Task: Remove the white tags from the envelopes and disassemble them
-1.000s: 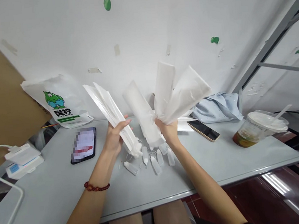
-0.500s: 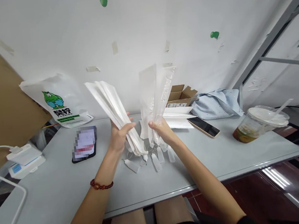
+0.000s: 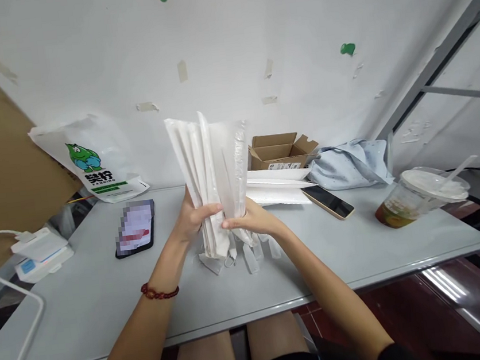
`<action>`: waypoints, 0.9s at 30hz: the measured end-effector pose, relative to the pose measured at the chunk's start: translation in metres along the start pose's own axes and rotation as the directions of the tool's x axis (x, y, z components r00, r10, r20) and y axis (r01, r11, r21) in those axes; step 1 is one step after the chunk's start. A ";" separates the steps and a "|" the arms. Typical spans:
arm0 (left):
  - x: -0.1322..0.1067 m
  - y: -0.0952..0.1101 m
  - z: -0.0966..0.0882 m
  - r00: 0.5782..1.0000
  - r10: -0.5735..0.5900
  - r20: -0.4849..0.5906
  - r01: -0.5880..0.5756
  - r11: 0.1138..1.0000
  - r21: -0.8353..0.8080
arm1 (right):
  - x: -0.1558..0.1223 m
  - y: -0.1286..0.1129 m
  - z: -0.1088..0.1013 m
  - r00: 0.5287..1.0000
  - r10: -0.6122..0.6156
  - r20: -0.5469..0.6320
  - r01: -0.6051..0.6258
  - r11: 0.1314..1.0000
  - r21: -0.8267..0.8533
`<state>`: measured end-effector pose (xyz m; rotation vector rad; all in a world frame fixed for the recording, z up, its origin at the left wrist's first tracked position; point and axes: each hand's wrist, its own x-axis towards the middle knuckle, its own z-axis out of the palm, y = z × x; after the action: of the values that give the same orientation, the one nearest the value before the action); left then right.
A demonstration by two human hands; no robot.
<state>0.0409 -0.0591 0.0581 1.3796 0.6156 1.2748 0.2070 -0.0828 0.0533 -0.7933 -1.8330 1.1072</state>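
Note:
My left hand [image 3: 195, 215] grips a stack of flat white packets [image 3: 197, 167] from the left side, thumb across the front. From the right, my right hand [image 3: 251, 219] is closed on more white packets [image 3: 233, 157], some with clear crinkled plastic along the edge. The two bundles stand side by side, touching, nearly upright above the table. Below them lie several small translucent white tags [image 3: 251, 258] with loops, partly covered by the packets. What the packets are made of inside cannot be made out.
On the grey table [image 3: 245, 303] are a phone [image 3: 135, 229] at left, another phone [image 3: 329, 201], white folded packets [image 3: 278, 187], an open cardboard box [image 3: 280, 149], a blue cloth [image 3: 351, 164] and a drink cup [image 3: 417, 197]. A printed white bag [image 3: 90, 162] and a white charger [image 3: 43, 254] stand left.
Both bundles have come together in the middle, the left one moving right and turning more upright, the right one moving left. The cardboard box behind now shows more.

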 end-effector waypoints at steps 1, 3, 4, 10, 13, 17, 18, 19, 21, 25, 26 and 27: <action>0.000 0.000 -0.002 0.999 -0.033 0.007 0.034 0.998 -0.048 | 0.000 0.000 -0.001 0.999 0.003 -0.033 -0.003 1.000 0.001; 0.000 0.002 -0.005 0.998 -0.066 0.020 0.068 0.990 -0.123 | 0.001 0.000 -0.002 0.994 0.000 -0.110 0.002 1.000 0.014; -0.001 0.003 -0.006 0.997 -0.073 0.007 0.073 0.987 -0.142 | 0.001 0.001 -0.002 0.988 0.000 -0.155 0.004 1.000 0.026; 0.001 0.011 -0.009 0.991 -0.051 -0.122 0.040 0.995 -0.093 | 0.004 0.007 -0.005 0.876 0.048 -0.479 0.003 0.994 0.106; 0.001 0.008 -0.010 0.993 -0.017 -0.114 0.008 0.997 -0.076 | 0.006 0.010 -0.003 0.734 0.049 -0.678 0.057 0.989 0.133; 0.001 0.005 -0.011 0.994 -0.025 -0.104 0.018 0.997 -0.070 | 0.007 0.011 0.001 0.679 0.046 -0.733 0.138 0.972 0.189; 0.001 0.004 -0.012 0.994 -0.024 -0.109 0.016 0.997 -0.070 | 0.007 0.010 0.001 0.687 0.049 -0.725 0.142 0.969 0.200; 0.001 0.004 -0.012 0.993 -0.020 -0.114 0.012 0.997 -0.071 | 0.007 0.009 0.002 0.685 0.054 -0.727 0.144 0.968 0.207; 0.001 0.005 -0.013 0.992 -0.019 -0.124 0.009 0.997 -0.076 | 0.005 0.007 0.001 0.635 0.053 -0.771 0.155 0.969 0.194; 0.002 0.009 -0.016 0.985 -0.030 -0.169 0.014 0.996 -0.092 | 0.004 0.011 0.000 0.599 0.034 -0.800 0.177 0.969 0.173; 0.002 0.010 -0.017 0.982 -0.029 -0.186 0.012 0.996 -0.092 | 0.005 0.013 -0.001 0.625 0.040 -0.779 0.166 0.969 0.183; 0.002 0.011 -0.018 0.979 -0.032 -0.199 0.014 0.996 -0.090 | 0.006 0.015 -0.001 0.642 0.047 -0.765 0.156 0.969 0.191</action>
<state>0.0216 -0.0542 0.0659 1.1775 0.7021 1.4168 0.2063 -0.0716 0.0413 -0.8741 -0.9600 0.7439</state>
